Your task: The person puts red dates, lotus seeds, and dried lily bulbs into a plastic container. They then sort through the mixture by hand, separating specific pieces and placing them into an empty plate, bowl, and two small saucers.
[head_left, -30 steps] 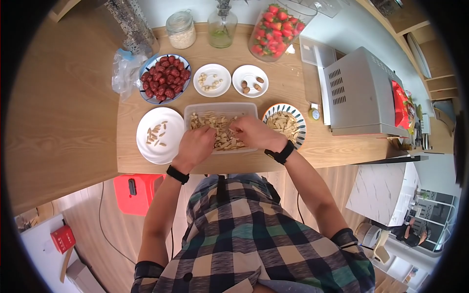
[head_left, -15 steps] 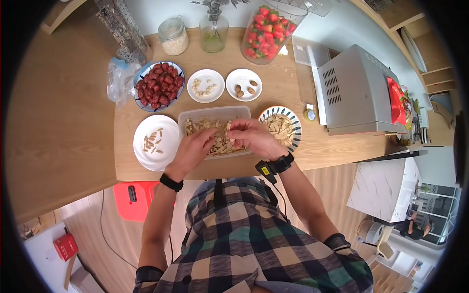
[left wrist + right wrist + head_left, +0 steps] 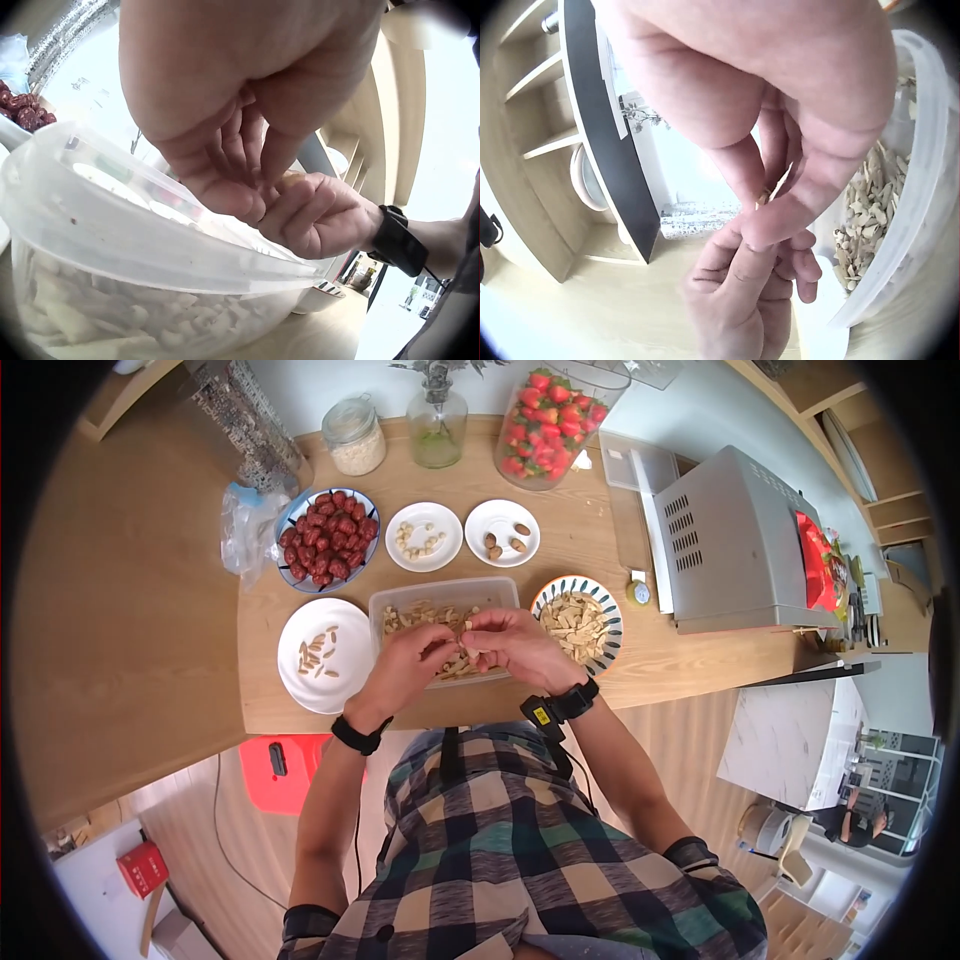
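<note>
My left hand (image 3: 405, 665) and right hand (image 3: 525, 650) meet above the near part of a clear plastic box (image 3: 440, 590). Pale dried slices (image 3: 420, 612) lie inside it. Right thumb and forefinger pinch a small pale-brown dried slice (image 3: 763, 201); its edge shows between them in the right wrist view. My left thumb and fingertips close on the same piece (image 3: 291, 180) from the other side, hiding much of it. Beside the right hand is a striped-rim bowl (image 3: 612, 638) of similar slices. Left of the box, a white plate (image 3: 345, 672) bears several slim brownish pieces.
Behind the box stand two small white plates (image 3: 450, 556), one with pale kernels, the other with several brown nuts (image 3: 519, 545). Dried red dates (image 3: 325, 535) fill a blue-rimmed plate. A glass jar (image 3: 355, 450), vase (image 3: 438, 440), strawberry container (image 3: 550, 430) and grey appliance (image 3: 735, 550) line the back.
My right hand has lifted a slice out of the box and drawn it back toward the near edge. The left hand has moved right to meet it, and fingertips now come together.
</note>
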`<state>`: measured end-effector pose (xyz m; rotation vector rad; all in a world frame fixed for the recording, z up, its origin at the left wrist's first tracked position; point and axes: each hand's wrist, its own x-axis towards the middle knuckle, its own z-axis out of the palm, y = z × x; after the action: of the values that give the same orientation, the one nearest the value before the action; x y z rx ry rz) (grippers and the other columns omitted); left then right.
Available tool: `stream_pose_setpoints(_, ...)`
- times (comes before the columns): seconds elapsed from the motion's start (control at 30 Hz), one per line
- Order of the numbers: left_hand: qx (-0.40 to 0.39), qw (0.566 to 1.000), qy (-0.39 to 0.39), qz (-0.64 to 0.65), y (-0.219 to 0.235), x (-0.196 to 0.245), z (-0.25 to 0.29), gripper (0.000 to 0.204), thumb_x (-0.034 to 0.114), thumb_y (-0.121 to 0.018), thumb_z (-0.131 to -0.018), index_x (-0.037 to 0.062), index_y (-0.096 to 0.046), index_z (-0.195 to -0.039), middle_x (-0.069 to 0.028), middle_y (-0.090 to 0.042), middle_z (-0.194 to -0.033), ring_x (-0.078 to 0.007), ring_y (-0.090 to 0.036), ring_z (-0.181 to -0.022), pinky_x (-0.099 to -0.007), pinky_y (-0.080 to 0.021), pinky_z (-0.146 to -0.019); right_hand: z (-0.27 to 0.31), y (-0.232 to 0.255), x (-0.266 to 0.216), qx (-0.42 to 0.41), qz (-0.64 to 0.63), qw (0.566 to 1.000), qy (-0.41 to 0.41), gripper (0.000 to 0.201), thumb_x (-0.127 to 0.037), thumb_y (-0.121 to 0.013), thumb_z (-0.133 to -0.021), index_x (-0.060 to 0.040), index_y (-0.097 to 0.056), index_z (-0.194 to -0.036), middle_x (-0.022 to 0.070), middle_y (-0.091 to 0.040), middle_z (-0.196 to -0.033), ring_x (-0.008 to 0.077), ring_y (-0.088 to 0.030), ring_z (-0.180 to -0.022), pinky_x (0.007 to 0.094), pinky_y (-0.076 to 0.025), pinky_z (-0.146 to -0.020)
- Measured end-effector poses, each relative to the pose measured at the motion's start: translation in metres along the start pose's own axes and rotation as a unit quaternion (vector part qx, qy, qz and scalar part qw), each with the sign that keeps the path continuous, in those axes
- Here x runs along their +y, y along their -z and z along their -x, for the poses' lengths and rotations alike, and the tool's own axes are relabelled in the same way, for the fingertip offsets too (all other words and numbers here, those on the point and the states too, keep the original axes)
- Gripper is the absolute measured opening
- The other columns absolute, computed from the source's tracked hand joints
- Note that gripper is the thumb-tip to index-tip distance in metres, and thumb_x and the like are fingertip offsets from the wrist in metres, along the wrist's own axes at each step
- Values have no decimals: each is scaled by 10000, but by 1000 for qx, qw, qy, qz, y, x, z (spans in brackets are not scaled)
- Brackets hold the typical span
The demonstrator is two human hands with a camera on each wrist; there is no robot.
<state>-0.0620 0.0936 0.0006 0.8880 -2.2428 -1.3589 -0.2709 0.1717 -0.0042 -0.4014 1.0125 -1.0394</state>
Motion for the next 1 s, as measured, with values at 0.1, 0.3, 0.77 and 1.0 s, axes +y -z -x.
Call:
stream_pose_setpoints(0.1,44,998,31,22,15,-6,-6,154,50,-697,-927,-10,-696,-1069,-95,-722,-883,-136,-666,-761,-276,-527,-690,7,0,0,20,1,1000,-1,140,-93,-737,-939,-23,-678,-1045,61,-703,-878,136,-677,-704,269,-544,-607)
stream_pose_setpoints(0.3,19,994,35,-104,65,-38,-80,136,55,-699,-848,-23,-707,-960,-199,-722,-852,-309,-725,-775,-371,-557,-722,28,-4,-6,46,-74,996,10,132,-116,-712,-962,-34,-686,-1062,60,-709,-894,123,-660,-708,247,-529,-593)
stream_pose_setpoints(0.77,-38,964,-23,-260,66,-53,-140,251,-25,-609,-839,-8,-719,-1064,-256,-695,-944,-413,-689,-893,-452,-536,-808,37,-3,-4,15,-166,984,65,145,-105,-616,-1016,19,-643,-1086,139,-706,-1014,226,-719,-885,317,-608,-777)
stream_pose_setpoints(1.0,44,981,-68,-177,53,15,-36,179,-13,-623,-892,-25,-694,-1056,-239,-680,-921,-388,-683,-847,-410,-530,-733,30,-8,-6,-28,-214,974,66,131,-50,-574,-1013,26,-628,-1105,206,-696,-1121,314,-701,-1062,399,-595,-938)
